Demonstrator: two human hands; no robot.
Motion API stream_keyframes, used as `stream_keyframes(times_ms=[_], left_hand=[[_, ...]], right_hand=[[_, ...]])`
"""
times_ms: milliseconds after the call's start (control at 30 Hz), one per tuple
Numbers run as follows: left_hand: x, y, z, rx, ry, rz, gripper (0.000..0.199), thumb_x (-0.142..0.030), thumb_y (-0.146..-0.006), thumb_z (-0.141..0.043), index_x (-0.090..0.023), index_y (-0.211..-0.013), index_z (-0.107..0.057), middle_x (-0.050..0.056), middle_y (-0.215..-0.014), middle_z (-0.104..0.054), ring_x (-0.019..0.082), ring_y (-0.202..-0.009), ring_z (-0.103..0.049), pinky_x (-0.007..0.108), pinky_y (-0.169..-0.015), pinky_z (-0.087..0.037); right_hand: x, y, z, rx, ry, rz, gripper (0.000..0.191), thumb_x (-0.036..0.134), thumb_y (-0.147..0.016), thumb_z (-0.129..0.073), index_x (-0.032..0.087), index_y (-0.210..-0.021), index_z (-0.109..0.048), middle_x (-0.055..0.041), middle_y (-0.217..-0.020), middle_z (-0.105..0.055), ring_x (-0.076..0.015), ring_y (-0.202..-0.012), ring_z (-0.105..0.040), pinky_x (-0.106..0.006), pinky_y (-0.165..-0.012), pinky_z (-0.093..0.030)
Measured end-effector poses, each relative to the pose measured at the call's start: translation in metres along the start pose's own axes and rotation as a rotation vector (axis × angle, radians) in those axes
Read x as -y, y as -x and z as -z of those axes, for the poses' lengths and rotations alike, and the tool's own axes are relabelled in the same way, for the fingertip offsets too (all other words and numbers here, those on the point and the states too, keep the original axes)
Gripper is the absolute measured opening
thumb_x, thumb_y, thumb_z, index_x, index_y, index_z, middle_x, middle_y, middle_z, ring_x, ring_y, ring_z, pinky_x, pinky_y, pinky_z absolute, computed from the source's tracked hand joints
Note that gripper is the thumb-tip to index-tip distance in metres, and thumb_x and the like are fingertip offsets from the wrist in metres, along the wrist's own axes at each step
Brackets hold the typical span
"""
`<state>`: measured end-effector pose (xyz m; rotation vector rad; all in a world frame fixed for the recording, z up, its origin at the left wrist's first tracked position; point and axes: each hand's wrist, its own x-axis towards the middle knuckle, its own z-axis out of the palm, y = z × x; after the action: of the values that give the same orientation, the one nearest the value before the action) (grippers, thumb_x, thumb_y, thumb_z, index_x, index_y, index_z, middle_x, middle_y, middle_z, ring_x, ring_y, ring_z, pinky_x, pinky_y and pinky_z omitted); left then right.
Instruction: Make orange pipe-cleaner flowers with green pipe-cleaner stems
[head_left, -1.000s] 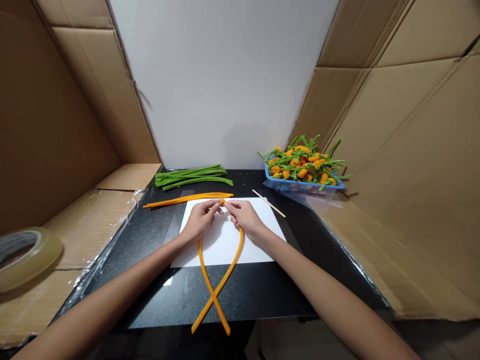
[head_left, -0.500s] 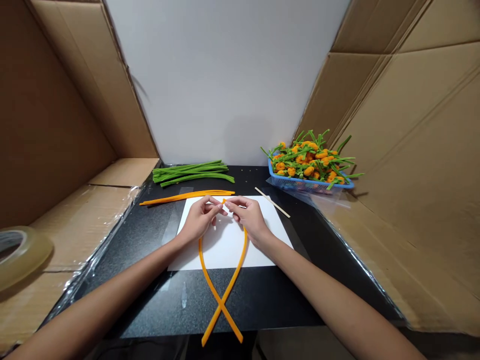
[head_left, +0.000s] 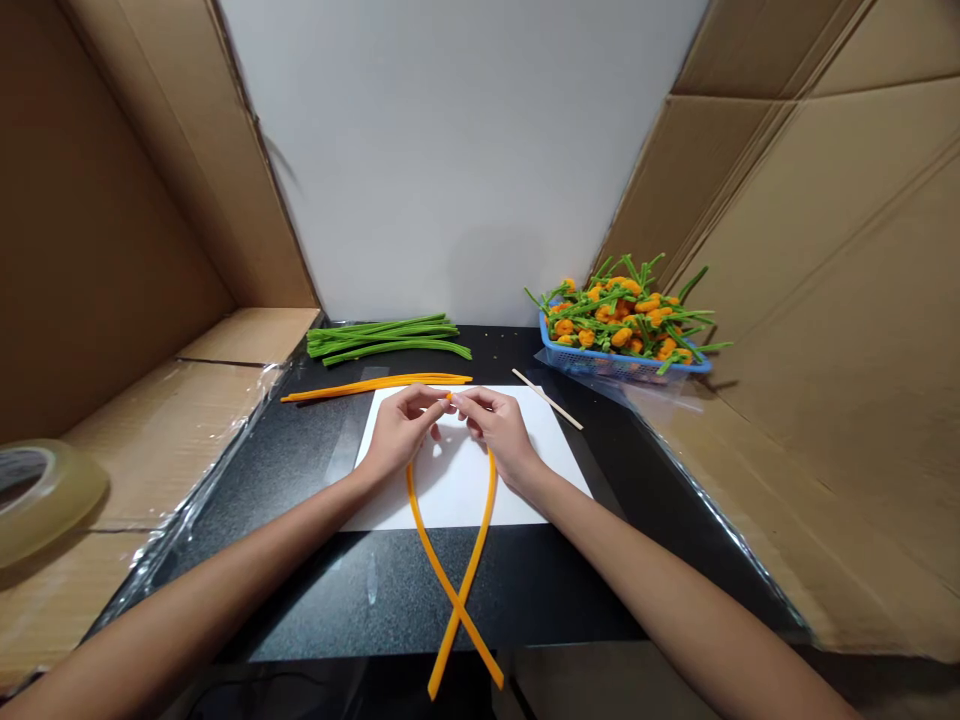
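Observation:
Between my two hands is an orange pipe cleaner [head_left: 480, 525], pinched at its middle above a white sheet of paper [head_left: 450, 500]. My left hand [head_left: 405, 425] grips it with thumb and forefinger, and my right hand [head_left: 495, 425] does the same from the other side, the fingertips nearly meeting. A small orange bit shows between the fingertips; its exact shape is mostly hidden. The two long ends hang toward me, cross each other and reach past the table's front edge.
Behind the paper lie a bundle of orange pipe cleaners [head_left: 375, 385] and a bundle of green ones [head_left: 386, 338]. A thin wooden stick [head_left: 547, 400] lies at right. A blue basket [head_left: 626, 360] holds orange-and-green pieces. A tape roll [head_left: 79, 500] sits left; cardboard walls flank the black table [head_left: 300, 590].
The fingertips have drawn closer around the orange pipe cleaner's middle. Its crossed ends have swung slightly to the right. The view has shifted a little.

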<state>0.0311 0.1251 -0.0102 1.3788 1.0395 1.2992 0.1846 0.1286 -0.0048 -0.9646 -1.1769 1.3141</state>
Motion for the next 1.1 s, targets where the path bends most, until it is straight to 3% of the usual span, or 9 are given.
stream_keyframes(times_ms=[200, 333, 433, 500, 600, 667, 833, 967, 1100], left_hand=[[-0.002, 0.002, -0.003, -0.037, 0.217, 0.210, 0.032, -0.037, -0.067, -0.086, -0.018, -0.092, -0.079, 0.005, -0.086, -0.074, 0.007, -0.057, -0.055, 0.017, -0.045, -0.032], [-0.002, 0.002, -0.005, -0.040, 0.228, 0.163, 0.027, -0.034, -0.067, -0.085, -0.019, -0.090, -0.081, 0.005, -0.082, -0.073, 0.007, -0.056, -0.050, 0.017, -0.044, -0.030], [-0.003, 0.003, -0.004, -0.025, 0.114, 0.000, 0.019, -0.030, -0.072, -0.080, -0.019, -0.087, -0.081, 0.004, -0.075, -0.073, 0.009, -0.054, -0.052, 0.020, -0.045, -0.035], [-0.003, 0.003, -0.001, 0.018, -0.068, -0.205, 0.011, -0.021, -0.076, -0.073, -0.020, -0.084, -0.082, 0.004, -0.074, -0.072, 0.011, -0.058, -0.056, 0.022, -0.050, -0.041], [-0.002, 0.005, 0.003, 0.084, -0.356, -0.507, 0.028, -0.005, -0.077, -0.060, -0.023, -0.075, -0.081, 0.003, -0.075, -0.069, 0.012, -0.068, -0.061, 0.023, -0.061, -0.047], [-0.002, 0.007, 0.004, 0.085, -0.425, -0.566, 0.035, 0.000, -0.076, -0.054, -0.024, -0.075, -0.080, 0.002, -0.076, -0.067, 0.011, -0.068, -0.061, 0.022, -0.061, -0.046], [-0.004, 0.009, 0.001, 0.061, -0.347, -0.429, 0.018, -0.015, -0.086, -0.063, -0.020, -0.099, -0.075, 0.002, -0.082, -0.072, 0.008, -0.055, -0.058, 0.019, -0.049, -0.042], [-0.007, 0.009, -0.001, 0.031, -0.225, -0.272, 0.038, -0.034, -0.089, -0.068, -0.020, -0.124, -0.063, 0.004, -0.090, -0.073, 0.010, -0.058, -0.063, 0.021, -0.050, -0.045], [-0.007, 0.004, 0.003, 0.058, -0.246, -0.259, 0.034, -0.039, -0.090, -0.067, -0.021, -0.119, -0.070, 0.004, -0.089, -0.073, 0.009, -0.056, -0.059, 0.021, -0.050, -0.044]], right_hand=[[0.003, 0.005, -0.004, -0.026, -0.112, -0.083, 0.024, 0.041, -0.069, -0.079, 0.018, -0.069, -0.070, 0.0021, -0.064, -0.055, -0.0071, -0.052, -0.038, -0.025, -0.049, -0.018], [0.006, 0.006, -0.005, -0.015, -0.188, -0.173, 0.026, 0.039, -0.066, -0.080, 0.017, -0.065, -0.067, 0.0024, -0.063, -0.054, -0.0066, -0.052, -0.038, -0.025, -0.049, -0.018], [0.007, 0.005, -0.003, -0.004, -0.227, -0.217, 0.025, 0.037, -0.062, -0.082, 0.016, -0.068, -0.069, 0.0014, -0.066, -0.056, -0.0066, -0.054, -0.037, -0.026, -0.050, -0.017], [0.006, 0.004, -0.002, 0.006, -0.256, -0.244, 0.026, 0.036, -0.059, -0.083, 0.016, -0.068, -0.069, 0.0015, -0.066, -0.055, -0.0066, -0.053, -0.036, -0.026, -0.050, -0.016], [0.005, 0.003, -0.003, 0.045, -0.261, -0.256, 0.029, 0.038, -0.059, -0.085, 0.015, -0.065, -0.068, 0.0026, -0.060, -0.050, -0.0063, -0.052, -0.032, -0.027, -0.050, -0.014], [0.007, 0.004, -0.004, 0.059, -0.248, -0.235, 0.032, 0.041, -0.060, -0.086, 0.015, -0.064, -0.067, 0.0028, -0.059, -0.049, -0.0063, -0.052, -0.030, -0.028, -0.051, -0.013], [0.011, 0.004, -0.004, 0.006, -0.275, -0.203, 0.035, 0.041, -0.057, -0.088, 0.015, -0.070, -0.068, 0.0030, -0.063, -0.049, -0.0062, -0.054, -0.033, -0.027, -0.051, -0.013], [0.011, 0.004, -0.004, 0.029, -0.294, -0.208, 0.036, 0.043, -0.060, -0.087, 0.015, -0.072, -0.068, 0.0028, -0.066, -0.050, -0.0057, -0.054, -0.034, -0.026, -0.052, -0.014], [0.009, 0.005, -0.004, 0.068, -0.252, -0.199, 0.033, 0.044, -0.065, -0.083, 0.015, -0.072, -0.067, 0.0030, -0.065, -0.049, -0.0068, -0.055, -0.035, -0.027, -0.052, -0.015]])
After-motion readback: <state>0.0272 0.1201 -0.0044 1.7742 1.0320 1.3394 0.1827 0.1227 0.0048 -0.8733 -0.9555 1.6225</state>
